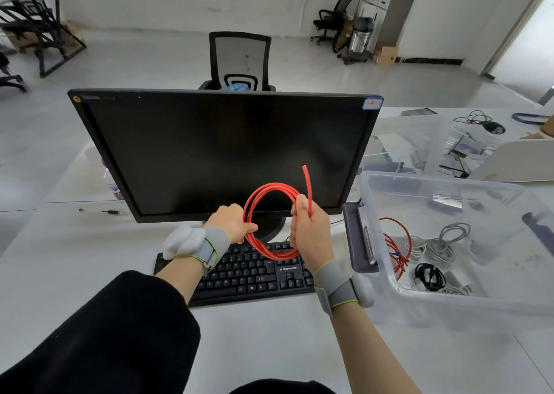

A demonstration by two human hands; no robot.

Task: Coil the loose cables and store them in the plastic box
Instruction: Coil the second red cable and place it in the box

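A red cable (271,191) hangs in a round coil of several loops in front of the monitor, above the keyboard. My left hand (232,222) pinches the coil's left side. My right hand (308,228) grips its right side, and the cable's free end (307,183) sticks up from that fist. The clear plastic box (449,300) stands open to the right of my right hand. Inside it lie another red cable (397,245), a grey-white cable bundle (440,243) and a black coiled cable (428,275).
A black monitor (221,150) and a black keyboard (248,270) sit directly behind and under my hands. The box's grey lid handle (358,237) is close to my right wrist. More clear containers (419,144) and a black mouse with its cord (491,126) lie at the back right.
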